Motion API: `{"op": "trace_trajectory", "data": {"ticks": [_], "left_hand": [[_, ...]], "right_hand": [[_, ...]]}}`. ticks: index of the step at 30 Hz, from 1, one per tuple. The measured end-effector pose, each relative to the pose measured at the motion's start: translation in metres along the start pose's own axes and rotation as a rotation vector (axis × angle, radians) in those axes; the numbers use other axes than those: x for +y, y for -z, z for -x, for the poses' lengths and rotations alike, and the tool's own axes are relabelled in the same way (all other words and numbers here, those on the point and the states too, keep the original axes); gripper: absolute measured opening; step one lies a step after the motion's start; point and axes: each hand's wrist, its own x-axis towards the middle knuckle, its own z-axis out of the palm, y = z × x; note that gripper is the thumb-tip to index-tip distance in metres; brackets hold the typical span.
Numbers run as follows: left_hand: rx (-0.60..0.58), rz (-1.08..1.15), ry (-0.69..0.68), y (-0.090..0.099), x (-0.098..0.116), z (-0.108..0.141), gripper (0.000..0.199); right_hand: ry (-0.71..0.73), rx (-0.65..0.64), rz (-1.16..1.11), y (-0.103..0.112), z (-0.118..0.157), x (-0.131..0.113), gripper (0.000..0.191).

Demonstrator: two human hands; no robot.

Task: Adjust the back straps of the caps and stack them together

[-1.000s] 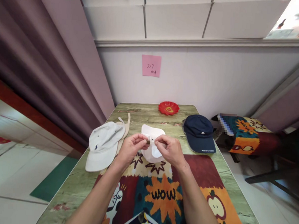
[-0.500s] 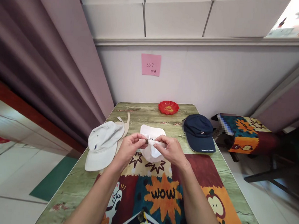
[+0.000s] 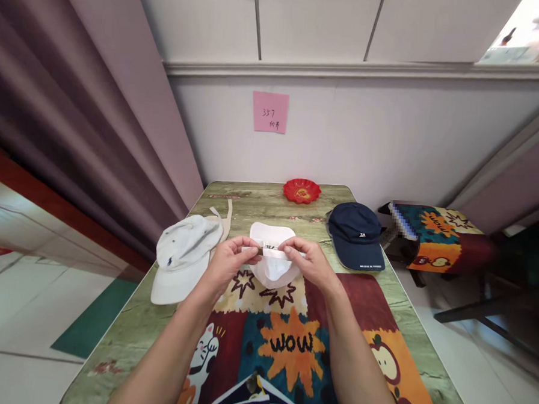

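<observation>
A white cap (image 3: 275, 273) lies in front of me at the far edge of the patterned mat, its brim pointing away. My left hand (image 3: 231, 259) pinches the left part of the cap's back strap (image 3: 276, 253), near a small dark buckle. My right hand (image 3: 309, 261) grips the strap's right part between thumb and fingers. The strap stretches level between both hands. To the left rests a light grey cap (image 3: 186, 246) with a small dark logo, partly over a beige one (image 3: 225, 224). A navy cap (image 3: 357, 235) sits to the right.
The colourful mat (image 3: 289, 348) covers the near part of the wood-patterned table (image 3: 251, 198). At the back stands a red scalloped plate (image 3: 301, 191). A pink note (image 3: 270, 112) sticks to the wall. Off the table's right side is a stool with a similar cloth (image 3: 443, 235).
My hands have moved slightly apart along the strap, which now shows straighter between them. The view has shifted a little.
</observation>
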Motion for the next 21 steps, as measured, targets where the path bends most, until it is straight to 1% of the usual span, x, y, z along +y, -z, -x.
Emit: {"op": "trace_trajectory", "data": {"ticks": [3, 5, 7, 11, 13, 15, 17, 19, 21], "left_hand": [[-0.029, -0.003, 0.011, -0.002, 0.0, 0.001, 0.03], [-0.033, -0.011, 0.014, -0.006, 0.002, 0.002, 0.028], [-0.032, -0.029, 0.001, -0.011, 0.002, 0.003, 0.026], [-0.057, -0.099, -0.055, -0.019, 0.001, 0.003, 0.022], [-0.058, -0.147, -0.081, -0.022, 0.0, 0.002, 0.022], [-0.057, -0.173, -0.1, -0.023, 0.001, 0.001, 0.023], [-0.035, -0.167, -0.128, -0.021, 0.002, 0.0, 0.026], [0.043, -0.193, -0.183, -0.016, 0.004, -0.001, 0.029], [0.116, -0.286, -0.227, -0.012, 0.006, -0.001, 0.03]], "right_hand": [[-0.022, -0.027, -0.068, -0.002, -0.001, 0.004, 0.024], [-0.035, -0.032, -0.05, -0.004, -0.001, 0.004, 0.026], [-0.047, -0.009, 0.038, -0.007, 0.0, 0.001, 0.028], [-0.053, 0.06, 0.295, -0.015, 0.002, -0.008, 0.028], [-0.023, 0.051, 0.354, -0.018, 0.003, -0.01, 0.024], [0.016, 0.036, 0.372, -0.02, 0.002, -0.011, 0.024], [0.034, 0.035, 0.376, -0.019, 0.002, -0.01, 0.026], [0.021, 0.038, 0.368, -0.017, 0.001, -0.009, 0.026], [0.0, 0.036, 0.349, -0.015, 0.001, -0.008, 0.025]]}}
